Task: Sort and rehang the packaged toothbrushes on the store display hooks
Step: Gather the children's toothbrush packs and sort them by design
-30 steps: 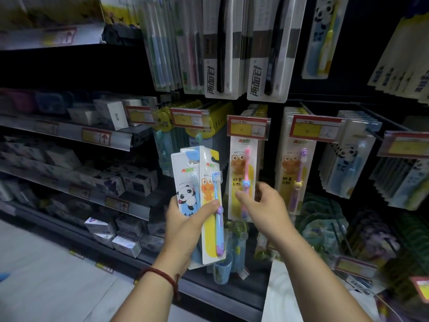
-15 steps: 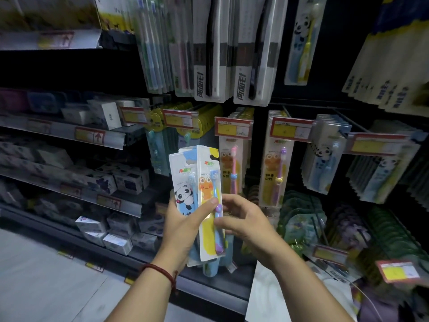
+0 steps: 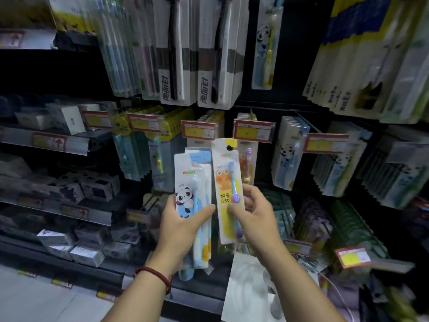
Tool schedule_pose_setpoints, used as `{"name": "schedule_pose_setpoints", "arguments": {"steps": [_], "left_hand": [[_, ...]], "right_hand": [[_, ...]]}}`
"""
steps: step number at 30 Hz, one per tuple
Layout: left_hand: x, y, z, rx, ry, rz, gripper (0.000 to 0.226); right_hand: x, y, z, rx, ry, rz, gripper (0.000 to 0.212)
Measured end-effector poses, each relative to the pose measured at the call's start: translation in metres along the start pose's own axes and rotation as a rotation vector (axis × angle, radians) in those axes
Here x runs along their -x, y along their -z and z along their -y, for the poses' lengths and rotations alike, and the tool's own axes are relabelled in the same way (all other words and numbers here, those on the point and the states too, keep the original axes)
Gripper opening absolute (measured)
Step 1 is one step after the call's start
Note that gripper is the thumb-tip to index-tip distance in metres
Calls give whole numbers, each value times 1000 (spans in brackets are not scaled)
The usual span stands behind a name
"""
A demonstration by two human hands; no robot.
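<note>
Our left hand [image 3: 183, 226] clamps white-blue panda toothbrush cards [image 3: 189, 198], maybe three; right hand [image 3: 257, 217] pinches a yellow frog-print toothbrush card [image 3: 228, 189] just right of them.

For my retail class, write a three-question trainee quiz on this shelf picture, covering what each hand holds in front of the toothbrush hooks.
1. True or false: the left hand grips a panda pack.
2. The right hand pinches the orange-creature pack. The brush inside is mostly: A blue, B black, C yellow.
3. Fill in: the red bracelet sits on the ___ wrist.
Key: 1 true; 2 A; 3 left.
</note>
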State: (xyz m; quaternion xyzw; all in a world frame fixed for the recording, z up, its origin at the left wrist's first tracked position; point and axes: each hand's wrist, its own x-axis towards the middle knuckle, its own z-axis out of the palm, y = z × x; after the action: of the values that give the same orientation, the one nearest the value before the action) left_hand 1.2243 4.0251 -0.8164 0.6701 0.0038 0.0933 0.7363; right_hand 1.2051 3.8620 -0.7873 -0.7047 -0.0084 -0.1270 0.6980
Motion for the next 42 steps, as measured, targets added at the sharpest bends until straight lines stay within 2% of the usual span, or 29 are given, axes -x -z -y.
{"name": "schedule_pose_setpoints", "arguments": {"steps": [7, 13, 23, 29, 32, 35, 38, 42], "left_hand": [[-4, -15, 3, -81, -55, -12, 51], [-11, -17, 4, -81, -56, -19, 54], [-15, -8, 9, -85, -55, 8, 63], [-12, -5, 12, -82, -36, -4, 57], [-10, -3, 11, -71, -20, -20, 55], [-6, -2, 8, -45, 1, -30, 53], [-3, -3, 6, -28, 12, -22, 56], [3, -5, 5, 18, 18, 13, 46]], "right_hand": [[-11, 19, 0, 69, 118, -172, 31], [-25, 18, -3, 118, 149, -163, 35], [-31, 10, -24, 258, 138, -202, 5], [-21, 15, -28, 508, 106, -319, 45], [-9, 13, -23, 530, 156, -363, 36], [2, 6, -16, 392, 144, -181, 16], [11, -4, -13, 214, 4, 106, 16], [15, -8, -12, 139, -43, 169, 21]]}}
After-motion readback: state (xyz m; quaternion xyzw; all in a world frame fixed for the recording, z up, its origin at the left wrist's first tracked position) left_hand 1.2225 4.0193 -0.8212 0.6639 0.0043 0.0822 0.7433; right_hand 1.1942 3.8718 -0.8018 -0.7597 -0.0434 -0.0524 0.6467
